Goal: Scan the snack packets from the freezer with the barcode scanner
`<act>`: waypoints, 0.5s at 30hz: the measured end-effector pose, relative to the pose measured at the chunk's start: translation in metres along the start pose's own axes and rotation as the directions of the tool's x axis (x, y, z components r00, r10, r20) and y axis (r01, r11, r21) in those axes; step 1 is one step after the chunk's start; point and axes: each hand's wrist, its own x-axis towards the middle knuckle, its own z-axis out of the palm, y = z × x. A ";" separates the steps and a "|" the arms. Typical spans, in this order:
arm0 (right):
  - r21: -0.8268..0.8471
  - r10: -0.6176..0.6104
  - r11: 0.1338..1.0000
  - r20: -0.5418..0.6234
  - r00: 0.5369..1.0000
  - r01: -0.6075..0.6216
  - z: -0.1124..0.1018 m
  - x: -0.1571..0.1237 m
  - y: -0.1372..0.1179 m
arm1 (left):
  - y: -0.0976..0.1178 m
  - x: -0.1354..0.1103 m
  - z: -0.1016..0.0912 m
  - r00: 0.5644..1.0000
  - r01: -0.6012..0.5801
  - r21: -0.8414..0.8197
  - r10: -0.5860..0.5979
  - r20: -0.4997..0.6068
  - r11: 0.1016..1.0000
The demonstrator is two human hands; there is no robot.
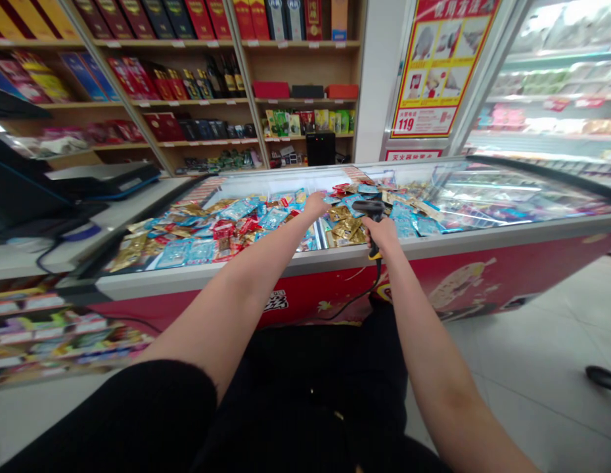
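A black handheld barcode scanner (368, 208) with a yellow-trimmed grip is in my right hand (382, 231), fingers wrapped around its handle. Its cable hangs down over the freezer's front. To its left, my left hand (316, 205) reaches in among the snack packets, back of the hand upward; its fingertips are small and partly hidden, so whether they grip a packet does not show. Blue packets (240, 208), red packets (224, 230) and gold packets (347, 227) lie heaped around both hands across the chest freezer (187, 282).
Beyond the freezer stand shelves (187, 103) of boxes and bottles. A counter (64, 253) with dark equipment adjoins it on the left. Sliding glass (527, 180) covers its right part. A lit display cooler (546, 98) stands at the far right.
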 end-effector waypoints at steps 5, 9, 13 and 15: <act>-0.039 -0.028 0.999 0.066 0.997 0.030 0.026 -0.008 -0.007 | -0.041 -0.004 -0.023 0.999 0.007 0.177 -0.014 0.035 0.984; -0.064 -0.041 0.997 0.120 0.992 0.048 0.051 -0.021 -0.015 | -0.065 -0.017 -0.039 0.994 0.030 0.269 -0.057 0.092 0.963; -0.106 -0.048 0.992 0.157 0.986 0.065 0.074 -0.033 -0.021 | -0.075 -0.039 -0.052 0.978 0.011 0.328 -0.078 0.193 0.945; -0.132 -0.061 0.988 0.172 0.983 0.084 0.084 -0.037 -0.023 | -0.077 -0.049 -0.058 0.972 -0.022 0.299 -0.049 0.228 0.954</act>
